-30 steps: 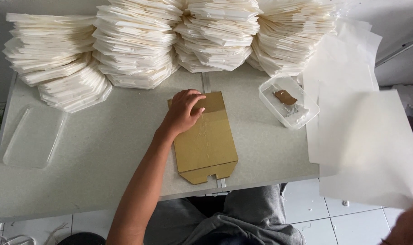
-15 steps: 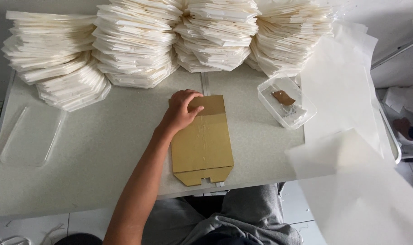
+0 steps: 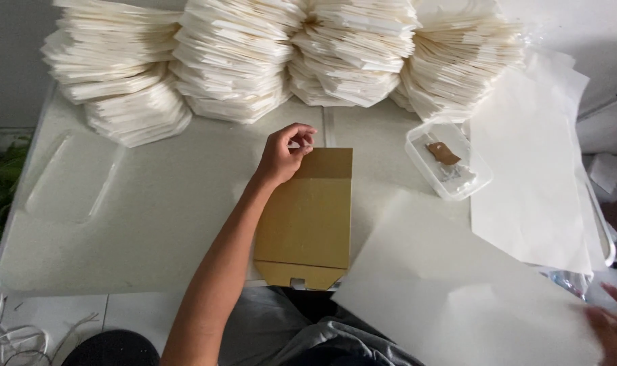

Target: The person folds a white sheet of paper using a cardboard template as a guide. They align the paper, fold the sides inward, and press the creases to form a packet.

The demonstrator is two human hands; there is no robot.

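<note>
Flat, folded tan cardboard mailer (image 3: 307,217) lying lengthwise near the middle of the bench's (image 3: 152,203) near edge, its bottom flap just overhanging that edge. Left hand (image 3: 285,154) at the mailer's far left corner, fingers curled into a pinch on something small and pale, too small to identify; palm off the cardboard or barely touching it. Right hand (image 3: 613,329) at the lower right, beyond the bench's near right corner, fingers spread flat on a large translucent white sheet of paper (image 3: 458,305) that overlaps the mailer's right side. Mailer probably light and stiff, easy to slide, best taken by a long edge or pressed flat along its creases. Sheet likely thin, limp, prone to creasing and drifting; safest held by two corners. Stacks of folded cream paper boxes (image 3: 288,54) along the far edge; clear plastic tub (image 3: 449,159) near the right side.
</note>
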